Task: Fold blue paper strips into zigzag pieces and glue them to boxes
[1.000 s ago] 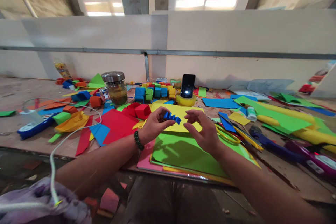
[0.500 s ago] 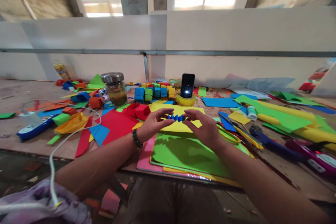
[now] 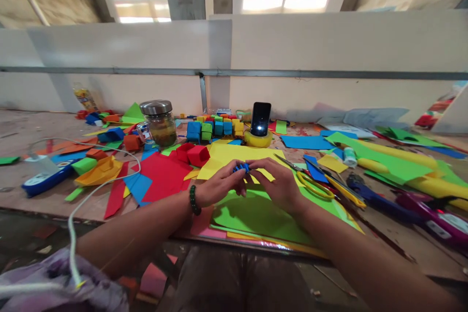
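A small blue pleated paper strip (image 3: 241, 168) is squeezed together between my two hands, partly hidden by the fingers. My left hand (image 3: 223, 183), with a dark bead bracelet at the wrist, grips its left side between thumb and fingers. From the other side, the fingers of my right hand (image 3: 280, 183) are closed on its right end. Both hands are over a stack of green paper sheets (image 3: 241, 217) with a yellow sheet (image 3: 223, 156) lying behind. Yellow-handled scissors (image 3: 314, 185) lie just right of my right hand.
A lidded glass jar (image 3: 159, 124) stands back left, beside several folded paper cubes (image 3: 193, 131). A phone (image 3: 261, 119) leans on a yellow stand. At right lie a utility knife (image 3: 345, 190) and a purple tool (image 3: 435, 217); a white cable (image 3: 73, 226) loops at left.
The blue pleated strip, stretched out between my fingertips before, is now pressed into a compact bundle. My hands have come closer together and slightly lower, leaving more of the scissors visible.
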`<state>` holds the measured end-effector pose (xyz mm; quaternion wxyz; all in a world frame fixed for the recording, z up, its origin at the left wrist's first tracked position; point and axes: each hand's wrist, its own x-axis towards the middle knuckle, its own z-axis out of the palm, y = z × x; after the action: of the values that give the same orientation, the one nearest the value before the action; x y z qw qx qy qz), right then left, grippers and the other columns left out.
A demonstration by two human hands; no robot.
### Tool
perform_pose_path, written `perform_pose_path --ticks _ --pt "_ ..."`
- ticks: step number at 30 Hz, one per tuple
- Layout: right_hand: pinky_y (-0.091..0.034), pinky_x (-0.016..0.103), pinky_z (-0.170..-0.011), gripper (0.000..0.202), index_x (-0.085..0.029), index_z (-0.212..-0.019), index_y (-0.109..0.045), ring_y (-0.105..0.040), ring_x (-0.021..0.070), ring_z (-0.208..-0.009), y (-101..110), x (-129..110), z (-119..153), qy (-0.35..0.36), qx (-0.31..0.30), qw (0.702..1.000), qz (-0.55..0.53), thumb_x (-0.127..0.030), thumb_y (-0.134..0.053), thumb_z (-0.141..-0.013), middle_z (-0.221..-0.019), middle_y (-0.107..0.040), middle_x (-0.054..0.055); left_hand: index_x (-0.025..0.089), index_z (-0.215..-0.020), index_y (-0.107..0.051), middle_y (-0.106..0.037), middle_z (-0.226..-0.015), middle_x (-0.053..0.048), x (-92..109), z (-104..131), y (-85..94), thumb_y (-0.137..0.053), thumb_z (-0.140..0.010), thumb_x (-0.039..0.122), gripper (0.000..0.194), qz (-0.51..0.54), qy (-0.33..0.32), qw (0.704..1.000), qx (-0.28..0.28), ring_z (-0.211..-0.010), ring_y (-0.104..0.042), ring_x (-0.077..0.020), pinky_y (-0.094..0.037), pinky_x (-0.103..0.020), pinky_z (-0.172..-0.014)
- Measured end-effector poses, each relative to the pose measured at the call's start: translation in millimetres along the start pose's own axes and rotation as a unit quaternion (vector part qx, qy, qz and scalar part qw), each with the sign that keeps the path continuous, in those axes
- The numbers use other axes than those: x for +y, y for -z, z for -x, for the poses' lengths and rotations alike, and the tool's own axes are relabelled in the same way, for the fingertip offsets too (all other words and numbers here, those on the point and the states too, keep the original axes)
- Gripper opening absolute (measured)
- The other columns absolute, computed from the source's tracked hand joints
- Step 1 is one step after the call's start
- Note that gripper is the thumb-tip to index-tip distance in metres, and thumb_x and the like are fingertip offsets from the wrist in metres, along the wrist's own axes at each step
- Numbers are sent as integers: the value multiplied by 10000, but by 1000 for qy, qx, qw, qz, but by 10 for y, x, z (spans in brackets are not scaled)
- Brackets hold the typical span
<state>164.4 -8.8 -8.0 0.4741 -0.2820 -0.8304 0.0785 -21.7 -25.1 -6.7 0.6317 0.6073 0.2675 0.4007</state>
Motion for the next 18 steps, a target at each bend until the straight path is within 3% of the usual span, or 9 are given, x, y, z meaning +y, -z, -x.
perform_pose_path --ticks 3,6,8,11,18 --pt "-519 336 -839 151 -224 -997 -629 -635 180 -972 -44 -51 2 -13 -1 1000 4 -193 -542 -878 -1004 -691 57 176 -1159 -442 -596 -892 -30 -20 -19 -56 -556 -840 510 476 16 9 1000 15 -718 -641 -137 -474 -290 -699" --pt "-503 395 -890 239 -215 -1072 -603 -563 229 -1115 -98 -100 2 4 -30 999 24 -215 -594 -833 -1091 -654 93 154 -1098 -503 -617 -985 -73 -53 -55 -85 -598 -837 441 399 99 -10 995 26 -905 -633 -180 -473 -321 -818" --pt "-498 432 -896 312 -206 -1075 -588 -525 262 -1155 -139 -108 3 4 -18 999 49 -228 -664 -774 -1115 -638 113 143 -1027 -533 -624 -998 -83 -78 -78 -101 -645 -814 388 344 139 -12 990 31 -970 -616 -198 -466 -326 -843" --pt "-495 454 -889 230 -210 -975 -599 -535 268 -1119 -188 -86 5 -7 23 997 73 -171 -657 -755 -1139 -623 115 139 -933 -543 -636 -941 -71 -111 -98 -125 -713 -756 366 335 168 0 985 29 -963 -619 -207 -465 -337 -845" --pt "-514 385 -794 203 -213 -1022 -579 -611 225 -939 -130 -60 3 20 -19 998 62 -177 -587 -823 -999 -666 75 157 -1049 -550 -644 -978 -69 -99 -76 -109 -741 -709 422 471 104 17 994 29 -964 -614 -207 -449 -351 -846"
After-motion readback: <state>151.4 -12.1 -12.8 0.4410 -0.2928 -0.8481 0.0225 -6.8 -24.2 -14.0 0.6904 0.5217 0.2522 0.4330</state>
